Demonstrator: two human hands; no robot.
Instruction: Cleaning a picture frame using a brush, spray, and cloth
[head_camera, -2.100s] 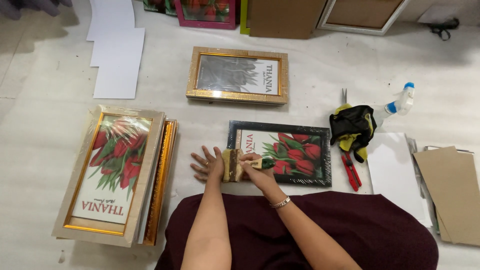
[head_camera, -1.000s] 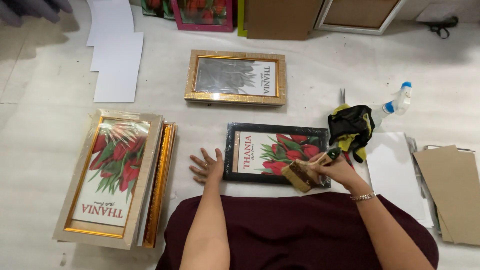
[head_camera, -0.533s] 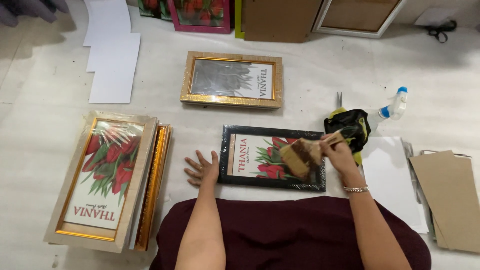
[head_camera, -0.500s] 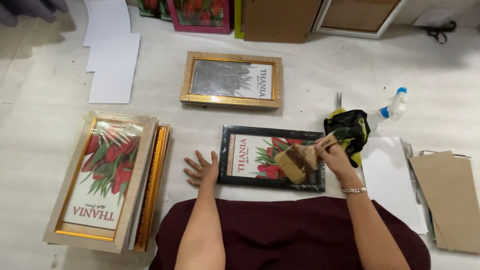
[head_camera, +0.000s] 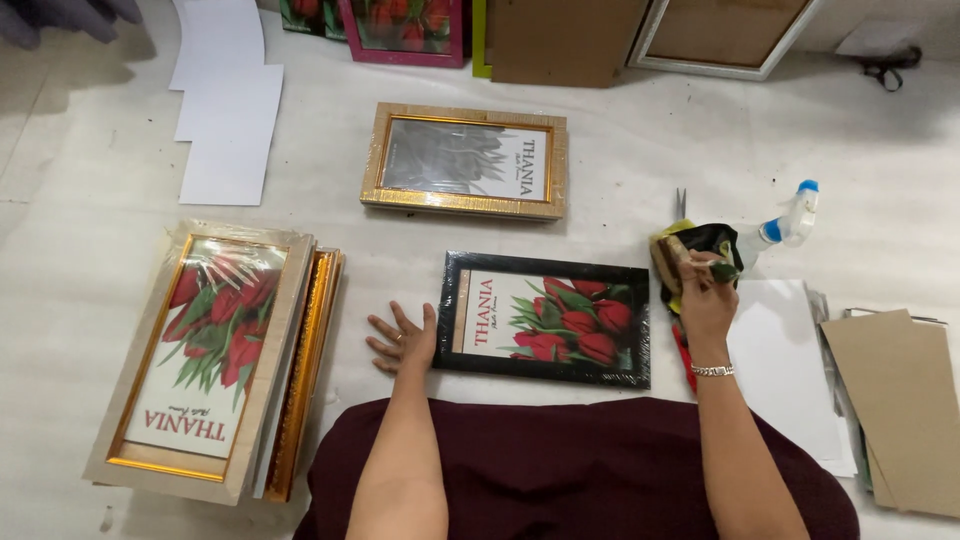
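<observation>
At the left edge of the floor (head_camera: 620, 170), a stack of gold-framed tulip prints (head_camera: 205, 355) lies squared, with bare floor between it and the work area. The left hand (head_camera: 402, 338) rests open, fingers spread flat, its thumb side touching the left edge of the black-framed tulip print (head_camera: 545, 318), which appears to brace the frame against sliding. This frame lies flat, centred just before the person. The right hand (head_camera: 703, 290) is closed around a wooden-handled brush (head_camera: 690, 256), held over the black-and-yellow cloth (head_camera: 700, 250) beside a spray bottle (head_camera: 785, 222). Open floor remains between the black frame and the gold frame (head_camera: 465, 160) beyond it.
</observation>
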